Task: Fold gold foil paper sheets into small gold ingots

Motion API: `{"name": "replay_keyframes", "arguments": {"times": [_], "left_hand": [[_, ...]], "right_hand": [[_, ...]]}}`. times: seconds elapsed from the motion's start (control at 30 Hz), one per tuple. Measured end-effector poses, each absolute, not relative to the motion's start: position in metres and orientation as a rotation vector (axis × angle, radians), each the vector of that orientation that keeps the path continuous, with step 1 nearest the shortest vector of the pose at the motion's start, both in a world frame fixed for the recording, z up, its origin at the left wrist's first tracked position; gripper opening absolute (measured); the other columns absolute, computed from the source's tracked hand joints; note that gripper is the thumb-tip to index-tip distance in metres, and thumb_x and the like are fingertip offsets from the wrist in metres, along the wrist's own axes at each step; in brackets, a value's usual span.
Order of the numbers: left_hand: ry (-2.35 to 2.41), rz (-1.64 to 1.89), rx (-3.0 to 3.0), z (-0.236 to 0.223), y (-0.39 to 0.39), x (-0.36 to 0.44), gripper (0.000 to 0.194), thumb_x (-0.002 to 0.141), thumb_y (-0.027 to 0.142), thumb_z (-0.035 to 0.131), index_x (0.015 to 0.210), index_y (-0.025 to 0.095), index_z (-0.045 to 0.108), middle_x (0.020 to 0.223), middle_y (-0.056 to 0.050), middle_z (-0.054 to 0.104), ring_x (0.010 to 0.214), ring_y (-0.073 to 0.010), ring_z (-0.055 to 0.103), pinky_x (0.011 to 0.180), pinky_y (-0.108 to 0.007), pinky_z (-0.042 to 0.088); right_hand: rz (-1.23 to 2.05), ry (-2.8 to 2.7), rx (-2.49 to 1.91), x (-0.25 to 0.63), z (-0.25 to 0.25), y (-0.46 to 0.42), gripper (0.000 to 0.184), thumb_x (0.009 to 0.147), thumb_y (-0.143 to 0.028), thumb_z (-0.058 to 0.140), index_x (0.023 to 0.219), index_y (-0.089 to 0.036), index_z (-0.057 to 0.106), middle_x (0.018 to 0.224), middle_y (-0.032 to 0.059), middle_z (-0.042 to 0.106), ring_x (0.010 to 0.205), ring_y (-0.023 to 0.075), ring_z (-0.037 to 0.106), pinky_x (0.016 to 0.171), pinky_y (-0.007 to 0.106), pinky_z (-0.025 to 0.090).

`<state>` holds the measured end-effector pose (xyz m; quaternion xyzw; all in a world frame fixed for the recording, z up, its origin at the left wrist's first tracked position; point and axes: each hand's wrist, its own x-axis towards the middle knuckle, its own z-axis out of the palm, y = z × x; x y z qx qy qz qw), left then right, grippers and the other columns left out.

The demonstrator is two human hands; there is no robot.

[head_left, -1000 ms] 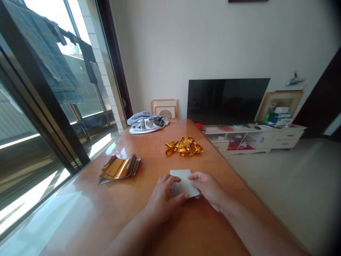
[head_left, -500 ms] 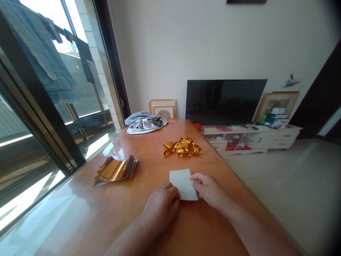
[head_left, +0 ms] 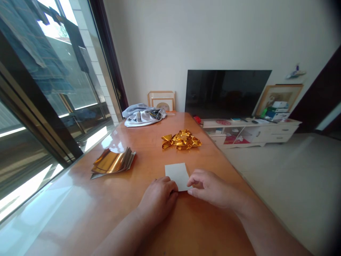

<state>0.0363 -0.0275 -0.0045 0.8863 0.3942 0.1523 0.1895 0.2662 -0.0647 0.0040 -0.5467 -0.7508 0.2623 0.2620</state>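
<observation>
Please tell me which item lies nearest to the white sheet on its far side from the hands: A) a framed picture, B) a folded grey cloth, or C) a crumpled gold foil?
C. The crumpled gold foil lies on the wooden table just beyond the white sheet, while the grey cloth sits farther off at the table's far end.

The person's left grip, a bare, broad-backed, five-fingered human hand (head_left: pixel 157 201), and right grip, a matching bare hand (head_left: pixel 210 188), join long, bare forearms, the left forearm (head_left: pixel 119 227) and right forearm (head_left: pixel 269 224), with no visible sleeves.
</observation>
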Motion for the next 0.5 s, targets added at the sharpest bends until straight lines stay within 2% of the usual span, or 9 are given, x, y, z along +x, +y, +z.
{"name": "replay_keyframes", "arguments": {"times": [0.27, 0.5], "left_hand": [[1.100, 0.433, 2.447, -0.002, -0.026, 0.036, 0.014, 0.087, 0.023, 0.055, 0.085, 0.023, 0.069, 0.091, -0.005, 0.069, 0.087, -0.0208, 0.062, 0.075, -0.028, 0.041], [1.149, 0.465, 2.279, -0.006, -0.020, 0.031, 0.013, 0.086, 0.022, 0.054, 0.089, 0.022, 0.067, 0.089, -0.003, 0.072, 0.081, -0.0188, 0.062, 0.069, -0.026, 0.038]], "right_hand": [[0.788, -2.051, -1.467, 0.270, -0.001, -0.058, 0.015, 0.086, -0.025, 0.061, 0.080, -0.021, 0.074, 0.084, 0.0022, 0.069, 0.075, 0.0167, 0.062, 0.065, 0.025, 0.042], [0.807, -1.980, -1.547, 0.275, -0.018, -0.050, 0.021, 0.086, -0.030, 0.059, 0.069, -0.018, 0.064, 0.069, -0.0012, 0.060, 0.063, 0.0133, 0.051, 0.056, 0.024, 0.034]]}}
